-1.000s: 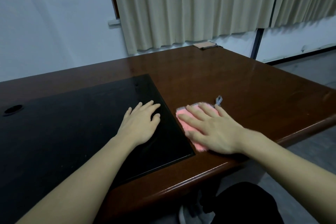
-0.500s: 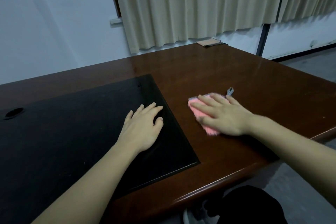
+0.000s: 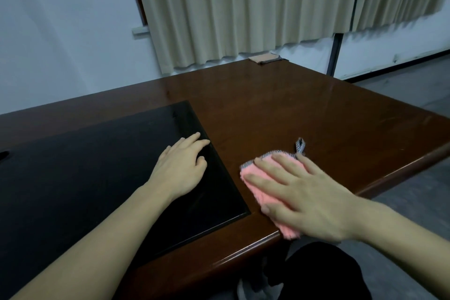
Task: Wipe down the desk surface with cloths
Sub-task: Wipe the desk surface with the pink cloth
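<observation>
Wipe in progress, near front edge of tabletop [image 3: 304,109].
Right hand [image 3: 299,192] spread flat, pressing pink cloth [image 3: 258,185] beside black inset; left hand [image 3: 181,165] flat, idle. Far tabletop likely still unwiped.

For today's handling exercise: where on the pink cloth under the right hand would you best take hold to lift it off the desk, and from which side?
Probably the grey hanging loop at the far end of the pink cloth. It sticks out free on the desk, beyond the fingertips of the right hand, which lies flat across the rest. Come from the far side, above, and pinch the loop.
</observation>
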Action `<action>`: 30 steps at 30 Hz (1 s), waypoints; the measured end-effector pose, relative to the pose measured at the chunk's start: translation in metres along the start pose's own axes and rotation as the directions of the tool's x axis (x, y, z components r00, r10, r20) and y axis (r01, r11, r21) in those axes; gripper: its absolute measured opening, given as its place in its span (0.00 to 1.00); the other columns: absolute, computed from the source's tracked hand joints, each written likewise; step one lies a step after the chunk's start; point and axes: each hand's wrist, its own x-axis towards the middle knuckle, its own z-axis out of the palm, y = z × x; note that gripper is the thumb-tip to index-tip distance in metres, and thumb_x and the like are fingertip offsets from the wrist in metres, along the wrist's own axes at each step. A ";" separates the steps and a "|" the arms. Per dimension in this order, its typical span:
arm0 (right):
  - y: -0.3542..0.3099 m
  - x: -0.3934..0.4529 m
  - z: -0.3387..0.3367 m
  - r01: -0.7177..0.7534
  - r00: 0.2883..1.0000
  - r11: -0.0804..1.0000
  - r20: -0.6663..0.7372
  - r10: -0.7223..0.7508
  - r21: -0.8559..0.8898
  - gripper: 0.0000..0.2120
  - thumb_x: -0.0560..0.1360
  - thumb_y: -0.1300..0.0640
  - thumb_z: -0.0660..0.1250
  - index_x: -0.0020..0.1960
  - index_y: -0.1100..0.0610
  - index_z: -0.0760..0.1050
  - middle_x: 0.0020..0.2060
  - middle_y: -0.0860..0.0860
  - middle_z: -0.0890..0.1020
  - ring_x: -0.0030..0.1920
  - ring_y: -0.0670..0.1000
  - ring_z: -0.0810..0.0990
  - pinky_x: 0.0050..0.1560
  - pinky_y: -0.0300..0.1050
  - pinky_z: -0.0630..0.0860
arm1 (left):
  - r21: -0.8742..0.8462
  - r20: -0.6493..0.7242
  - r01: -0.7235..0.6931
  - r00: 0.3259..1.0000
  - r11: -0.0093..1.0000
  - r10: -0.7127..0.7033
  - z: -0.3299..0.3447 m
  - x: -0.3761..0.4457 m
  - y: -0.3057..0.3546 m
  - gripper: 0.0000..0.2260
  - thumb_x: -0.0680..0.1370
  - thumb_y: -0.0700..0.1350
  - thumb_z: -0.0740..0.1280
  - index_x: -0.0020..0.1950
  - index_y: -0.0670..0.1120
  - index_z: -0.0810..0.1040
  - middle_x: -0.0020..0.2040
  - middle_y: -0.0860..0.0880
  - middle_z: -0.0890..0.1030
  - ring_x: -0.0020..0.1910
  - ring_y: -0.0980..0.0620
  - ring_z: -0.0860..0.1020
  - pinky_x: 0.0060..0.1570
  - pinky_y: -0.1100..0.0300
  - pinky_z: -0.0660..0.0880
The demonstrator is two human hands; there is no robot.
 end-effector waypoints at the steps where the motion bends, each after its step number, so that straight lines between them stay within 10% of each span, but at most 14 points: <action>1: 0.000 -0.008 0.001 0.003 1.000 1.000 0.005 -0.003 0.007 0.29 0.72 0.29 0.29 0.73 0.27 0.26 0.78 0.37 0.30 0.78 0.48 0.27 0.78 0.55 0.31 | -0.006 0.000 -0.019 1.000 1.000 0.019 0.000 0.002 0.005 0.22 0.85 0.49 0.56 0.80 0.57 0.62 0.83 0.55 0.54 0.82 0.48 0.52 0.79 0.45 0.50; 16: 0.112 0.108 -0.019 -0.336 0.941 0.940 -0.009 0.337 0.062 0.28 0.82 0.33 0.45 0.80 0.33 0.42 0.83 0.43 0.44 0.82 0.55 0.42 0.78 0.66 0.41 | -0.033 0.037 -0.050 0.998 0.998 0.052 0.024 0.037 0.049 0.21 0.86 0.56 0.53 0.80 0.60 0.61 0.82 0.58 0.56 0.82 0.49 0.51 0.79 0.46 0.45; 30: 0.047 -0.022 0.007 -0.113 0.992 0.993 -0.052 0.115 0.027 0.34 0.71 0.26 0.31 0.76 0.28 0.31 0.80 0.38 0.35 0.80 0.47 0.32 0.78 0.55 0.32 | 0.006 0.036 -0.056 0.998 0.998 0.055 0.025 0.036 0.049 0.21 0.86 0.57 0.51 0.80 0.61 0.60 0.82 0.58 0.55 0.82 0.49 0.51 0.80 0.45 0.46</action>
